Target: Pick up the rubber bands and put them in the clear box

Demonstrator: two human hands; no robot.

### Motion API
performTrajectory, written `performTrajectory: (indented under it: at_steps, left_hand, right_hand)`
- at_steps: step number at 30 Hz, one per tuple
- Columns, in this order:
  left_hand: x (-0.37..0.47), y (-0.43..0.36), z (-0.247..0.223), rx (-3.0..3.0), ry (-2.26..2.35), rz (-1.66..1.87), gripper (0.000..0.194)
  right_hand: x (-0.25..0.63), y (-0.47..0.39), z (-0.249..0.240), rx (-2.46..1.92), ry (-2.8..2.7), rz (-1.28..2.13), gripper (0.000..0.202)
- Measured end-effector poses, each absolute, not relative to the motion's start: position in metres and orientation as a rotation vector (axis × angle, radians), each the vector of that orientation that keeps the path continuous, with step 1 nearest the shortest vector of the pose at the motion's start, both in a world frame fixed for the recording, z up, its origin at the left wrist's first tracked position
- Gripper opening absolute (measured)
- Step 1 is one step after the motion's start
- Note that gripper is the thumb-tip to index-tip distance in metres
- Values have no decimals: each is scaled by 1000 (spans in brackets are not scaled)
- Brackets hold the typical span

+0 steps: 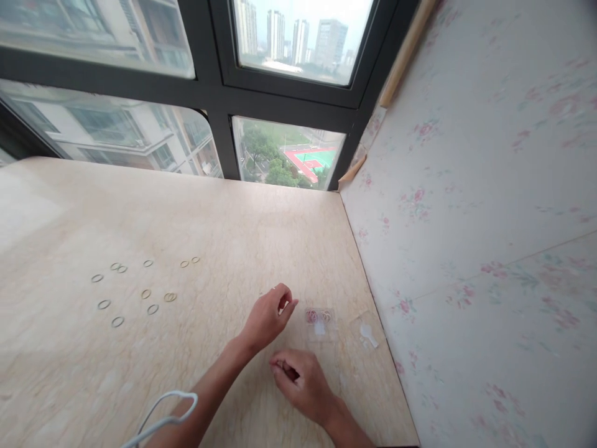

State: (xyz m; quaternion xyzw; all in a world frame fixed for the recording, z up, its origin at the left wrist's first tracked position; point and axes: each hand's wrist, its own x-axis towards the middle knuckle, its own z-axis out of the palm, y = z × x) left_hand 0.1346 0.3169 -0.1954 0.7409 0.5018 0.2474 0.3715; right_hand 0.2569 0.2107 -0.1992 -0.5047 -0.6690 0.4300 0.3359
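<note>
My left hand [269, 316] is raised over the counter just left of a small clear plastic box [333, 336]. Its fingers curl inward, thumb and forefinger close together; anything between them is too small to make out. Nearer to me, my right hand [302, 381] is closed with its fingertips pinched, pointing left. What the pinch holds, if anything, cannot be seen clearly. Pink elastic bands [311, 317] and pale bands [326, 316] lie in the back part of the box, by a white patch. Several thin greenish and yellowish bands, one of them a yellowish band [146, 294], lie scattered at left.
A clear flat piece with a white shape [367, 335] lies right of the box, by the flowered wall [466, 249]. The marble-patterned counter [224, 249] runs back to dark-framed windows [219, 106]. A white cable [172, 407] loops over my left forearm.
</note>
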Motion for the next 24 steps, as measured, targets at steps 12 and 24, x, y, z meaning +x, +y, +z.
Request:
performTrajectory:
  at_steps: [12, 24]
  left_hand:
    - [96, 289, -220, 1799, 1385, 704, 26]
    - [94, 286, -224, 1741, 1308, 868, 32]
  right_hand:
    - [257, 207, -200, -1373, -1811, 1075, 21]
    - [225, 220, -179, -1274, -1756, 1029, 36]
